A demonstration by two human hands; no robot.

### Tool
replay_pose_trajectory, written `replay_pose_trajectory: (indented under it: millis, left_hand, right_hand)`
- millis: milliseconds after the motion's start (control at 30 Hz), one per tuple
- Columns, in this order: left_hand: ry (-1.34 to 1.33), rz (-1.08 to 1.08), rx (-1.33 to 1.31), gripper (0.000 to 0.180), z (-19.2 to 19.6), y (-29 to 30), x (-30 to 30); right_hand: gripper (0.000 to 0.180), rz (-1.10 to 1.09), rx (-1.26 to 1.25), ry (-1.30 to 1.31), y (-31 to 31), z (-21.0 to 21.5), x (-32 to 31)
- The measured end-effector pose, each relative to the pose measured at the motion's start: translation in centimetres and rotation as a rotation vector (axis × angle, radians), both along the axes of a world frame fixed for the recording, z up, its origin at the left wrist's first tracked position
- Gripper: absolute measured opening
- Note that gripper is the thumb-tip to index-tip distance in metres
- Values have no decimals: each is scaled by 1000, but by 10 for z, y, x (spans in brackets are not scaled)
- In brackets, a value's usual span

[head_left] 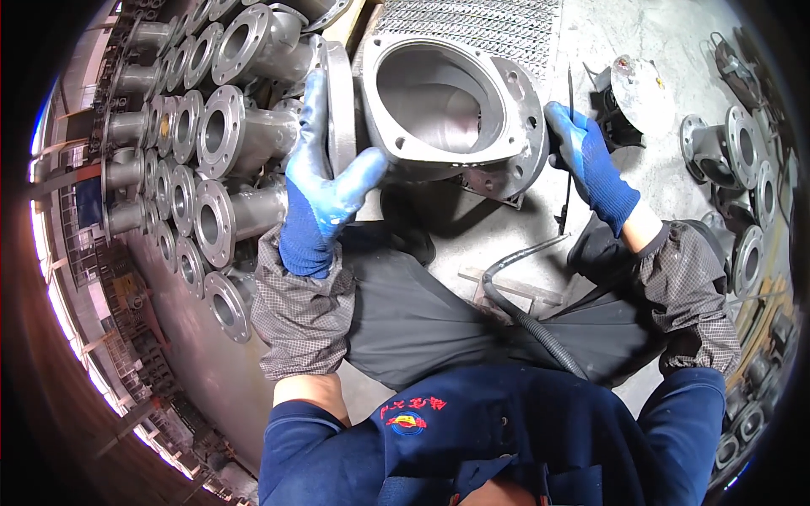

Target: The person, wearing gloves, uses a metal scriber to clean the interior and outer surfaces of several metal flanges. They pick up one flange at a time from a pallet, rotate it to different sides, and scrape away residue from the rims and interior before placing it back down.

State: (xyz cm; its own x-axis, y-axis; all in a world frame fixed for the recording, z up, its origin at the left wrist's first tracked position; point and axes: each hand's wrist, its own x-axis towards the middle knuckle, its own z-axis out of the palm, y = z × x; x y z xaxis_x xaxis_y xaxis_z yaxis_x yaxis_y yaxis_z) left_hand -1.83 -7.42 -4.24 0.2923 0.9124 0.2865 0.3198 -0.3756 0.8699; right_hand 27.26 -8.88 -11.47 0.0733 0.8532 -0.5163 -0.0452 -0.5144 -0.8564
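Observation:
A grey metal valve body casting [516,110] stands in front of me, its squarish bored opening facing up and a round bolt-hole flange at each side. My left hand [325,181], in a blue coated glove, grips the left flange, fingers straight along its outer face and thumb spread toward the opening's corner. At the right flange's edge is my right hand [595,164], also gloved, with its fingers curled in; the fingertips are partly hidden. A thin dark rod or cable [566,198] runs upright past the right hand.
Stacked grey flanged castings [215,135] crowd the left side. More flanged castings [730,152] lie at the right. A ribbed black hose [527,316] crosses near my legs. Behind the valve body lies a patterned metal grate [481,25]. A round pale-topped object [637,93] stands at the back right.

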Motion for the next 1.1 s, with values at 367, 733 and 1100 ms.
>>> replay_pose_trajectory:
  millis: [367,733,1100]
  left_hand:
    - [117,115,96,65,-2,20,-14]
    - [473,248,329,46,3,8,-29]
    - [-516,455,-459,47,-8,13,-35]
  right_hand:
    - [27,-39,122,42,1,-6,-13]
    - [36,52,257,2,8,-5,-30]
    - [39,21,283,34,36,-1,-46]
